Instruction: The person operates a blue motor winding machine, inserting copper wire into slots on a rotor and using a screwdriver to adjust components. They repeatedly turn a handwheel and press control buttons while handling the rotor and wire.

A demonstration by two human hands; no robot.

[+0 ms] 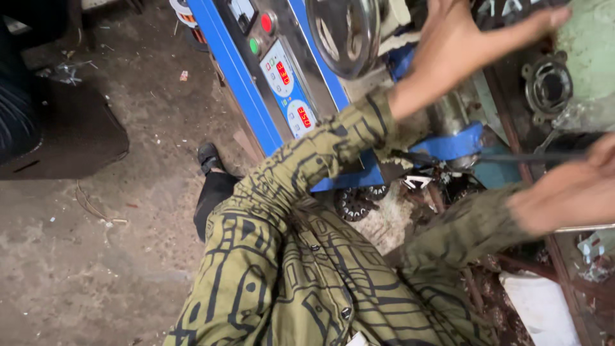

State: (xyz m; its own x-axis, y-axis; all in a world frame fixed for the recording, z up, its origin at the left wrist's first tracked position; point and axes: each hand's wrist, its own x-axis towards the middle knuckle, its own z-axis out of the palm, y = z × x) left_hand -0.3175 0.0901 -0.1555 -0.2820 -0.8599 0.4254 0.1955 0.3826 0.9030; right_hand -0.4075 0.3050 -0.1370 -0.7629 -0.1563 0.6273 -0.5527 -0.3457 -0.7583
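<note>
Blue machine point(448, 144), left hand point(467, 38) spread above, right hand point(570, 192) open, handwheel point(343, 32) beside.

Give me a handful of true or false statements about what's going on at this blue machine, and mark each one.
1. The left hand reaches up beside the metal handwheel. True.
2. The right hand holds a hammer. False: it is blurred, open-looking, with no tool seen in it.
3. The control panel has a red button above a green one. True.
4. The sleeves are plain white. False: olive with dark line patterns.
5. The floor is polished tile. False: rough, dirty concrete.
</note>
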